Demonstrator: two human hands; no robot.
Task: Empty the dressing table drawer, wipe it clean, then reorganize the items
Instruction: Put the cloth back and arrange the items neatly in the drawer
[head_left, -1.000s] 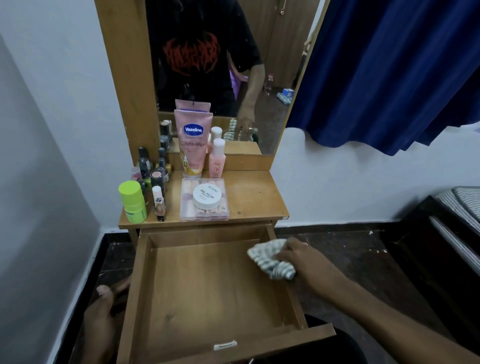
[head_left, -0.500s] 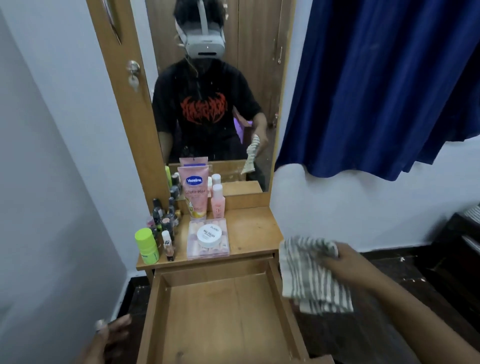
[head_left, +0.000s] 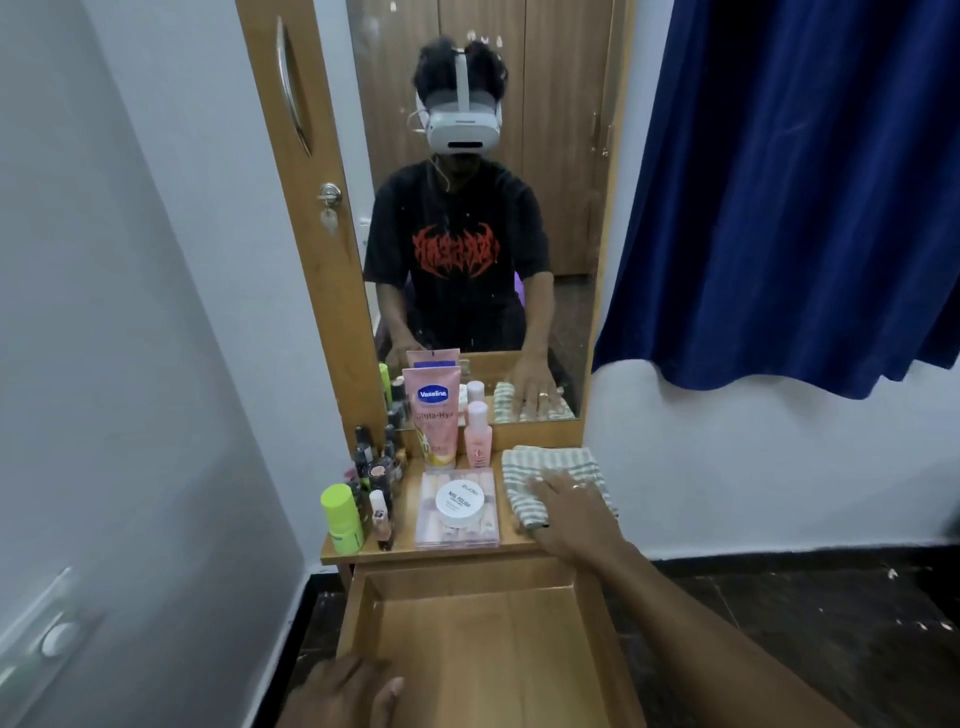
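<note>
The wooden drawer (head_left: 363, 618) stands pulled out below the dressing table top (head_left: 511, 540), with nothing inside it. A striped grey-and-white cloth (head_left: 540, 465) lies spread on the right side of the top. My right hand (head_left: 571, 512) rests flat on the cloth, fingers apart. My left hand (head_left: 345, 693) rests on the drawer's left wall near the front. On the top stand a pink Vaseline tube (head_left: 434, 415), a small pink bottle (head_left: 478, 435), a clear case (head_left: 457, 530) with a white nail-polish-remover jar (head_left: 460, 503) on it, a lime-green container (head_left: 343, 517) and several small dark bottles (head_left: 376, 465).
A tall mirror (head_left: 483, 208) in a wooden frame rises behind the top and reflects a person wearing a headset. A blue curtain (head_left: 789, 182) hangs at the right. White walls close in on both sides; the floor (head_left: 805, 634) is dark.
My right hand lifted the cloth out of the drawer, carried it up and right, and laid it flat on the table top. The view tilted upward.
</note>
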